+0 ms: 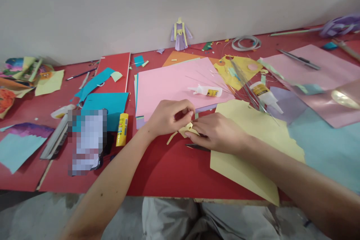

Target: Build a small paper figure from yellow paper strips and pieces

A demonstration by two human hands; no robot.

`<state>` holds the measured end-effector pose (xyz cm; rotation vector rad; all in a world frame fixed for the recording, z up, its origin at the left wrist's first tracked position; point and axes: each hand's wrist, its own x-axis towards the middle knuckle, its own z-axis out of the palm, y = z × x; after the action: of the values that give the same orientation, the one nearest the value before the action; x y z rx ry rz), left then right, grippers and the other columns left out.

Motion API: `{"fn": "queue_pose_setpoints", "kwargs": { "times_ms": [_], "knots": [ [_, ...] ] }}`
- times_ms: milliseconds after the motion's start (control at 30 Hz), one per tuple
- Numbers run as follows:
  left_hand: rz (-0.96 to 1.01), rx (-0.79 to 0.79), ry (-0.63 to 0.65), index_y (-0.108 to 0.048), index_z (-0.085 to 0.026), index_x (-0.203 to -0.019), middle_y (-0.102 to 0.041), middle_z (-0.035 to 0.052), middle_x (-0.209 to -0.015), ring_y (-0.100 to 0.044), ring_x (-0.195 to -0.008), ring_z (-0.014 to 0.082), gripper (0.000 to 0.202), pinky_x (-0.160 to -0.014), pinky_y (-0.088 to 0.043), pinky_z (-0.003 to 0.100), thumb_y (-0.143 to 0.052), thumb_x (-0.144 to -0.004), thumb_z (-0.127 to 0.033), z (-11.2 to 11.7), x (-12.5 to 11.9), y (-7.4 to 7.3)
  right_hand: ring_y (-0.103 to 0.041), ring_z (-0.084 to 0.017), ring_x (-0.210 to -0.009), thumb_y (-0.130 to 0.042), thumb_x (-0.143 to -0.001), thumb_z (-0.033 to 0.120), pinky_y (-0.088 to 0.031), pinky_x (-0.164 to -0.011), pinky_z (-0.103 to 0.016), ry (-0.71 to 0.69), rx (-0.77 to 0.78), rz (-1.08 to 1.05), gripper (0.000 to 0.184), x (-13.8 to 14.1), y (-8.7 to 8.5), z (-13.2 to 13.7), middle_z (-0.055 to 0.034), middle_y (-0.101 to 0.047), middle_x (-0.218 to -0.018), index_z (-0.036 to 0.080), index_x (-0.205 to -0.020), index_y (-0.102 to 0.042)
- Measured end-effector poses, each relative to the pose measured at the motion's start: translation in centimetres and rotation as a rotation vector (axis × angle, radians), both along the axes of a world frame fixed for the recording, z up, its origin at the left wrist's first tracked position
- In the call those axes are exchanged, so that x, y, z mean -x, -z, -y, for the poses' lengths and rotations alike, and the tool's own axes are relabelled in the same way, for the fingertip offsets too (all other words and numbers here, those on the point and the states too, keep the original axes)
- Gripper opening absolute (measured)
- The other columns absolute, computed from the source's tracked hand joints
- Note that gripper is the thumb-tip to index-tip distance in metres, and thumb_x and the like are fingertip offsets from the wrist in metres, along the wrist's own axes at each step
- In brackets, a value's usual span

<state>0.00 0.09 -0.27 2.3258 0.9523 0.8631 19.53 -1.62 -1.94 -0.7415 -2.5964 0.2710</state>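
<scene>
A small folded piece of pale yellow paper (184,132) sits between my hands over the red table, a thin strip sticking out to its left. My right hand (218,131) pinches this paper from the right with thumb and fingers. Just above it, my left hand (171,118) has thumb and forefinger pressed together; whatever is between them is too small to make out. A dark pointed blade (197,146) lies partly under my right hand. Below my right wrist is a large pale yellow sheet (242,165) with a torn edge.
Pink sheets (168,86) lie ahead with a white glue bottle (209,90) on top; another glue bottle (264,93) lies by thin wires. A yellow glue stick (122,129) and blurred phone (88,140) are left. A purple-and-yellow paper robe figure (180,35) leans against the wall.
</scene>
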Motion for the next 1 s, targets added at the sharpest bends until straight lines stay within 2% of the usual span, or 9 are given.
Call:
{"fn": "queue_pose_setpoints", "kwargs": {
  "times_ms": [367,533,667,1000],
  "knots": [
    [-0.047,-0.001,-0.009,-0.059,-0.019,-0.086,-0.06,-0.0051,-0.067,-0.052,-0.059,0.007,0.009,-0.06,-0.04,0.02,-0.05,-0.088,-0.021,-0.06,0.02,0.09,-0.046,-0.011,-0.054,-0.045,-0.096,0.034,-0.024,-0.055,-0.029,-0.005,0.007,0.001,0.036,-0.06,-0.25,0.09,0.0001,-0.056,-0.058,0.017,-0.066,-0.055],
    [-0.19,-0.039,-0.024,-0.06,-0.02,-0.088,-0.064,-0.004,-0.071,-0.053,-0.061,0.0085,0.012,-0.06,-0.037,0.021,-0.048,-0.088,-0.02,-0.24,0.05,0.2,-0.046,-0.011,-0.055,-0.045,-0.096,0.031,-0.024,-0.056,-0.028,-0.022,0.029,-0.006,0.033,-0.02,-0.31,0.02,0.0003,-0.055,-0.058,0.017,-0.069,-0.056],
    [-0.29,0.023,-0.023,-0.062,-0.021,-0.087,-0.065,-0.0035,-0.072,-0.056,-0.064,0.0101,0.014,-0.061,-0.036,0.021,-0.048,-0.088,-0.019,-0.34,-0.04,0.16,-0.044,-0.011,-0.055,-0.044,-0.096,0.032,-0.022,-0.055,-0.028,-0.009,0.063,0.015,0.033,0.04,-0.32,-0.05,0.0004,-0.054,-0.059,0.017,-0.069,-0.056],
    [-0.293,0.031,-0.027,-0.063,-0.021,-0.089,-0.067,-0.0027,-0.075,-0.058,-0.066,0.0114,0.017,-0.063,-0.038,0.022,-0.047,-0.088,-0.021,-0.35,-0.07,0.16,-0.041,-0.011,-0.055,-0.044,-0.096,0.033,-0.02,-0.054,-0.028,0.003,0.072,0.01,0.034,-0.02,-0.24,-0.04,0.0007,-0.051,-0.058,0.017,-0.066,-0.054]
  ]
}}
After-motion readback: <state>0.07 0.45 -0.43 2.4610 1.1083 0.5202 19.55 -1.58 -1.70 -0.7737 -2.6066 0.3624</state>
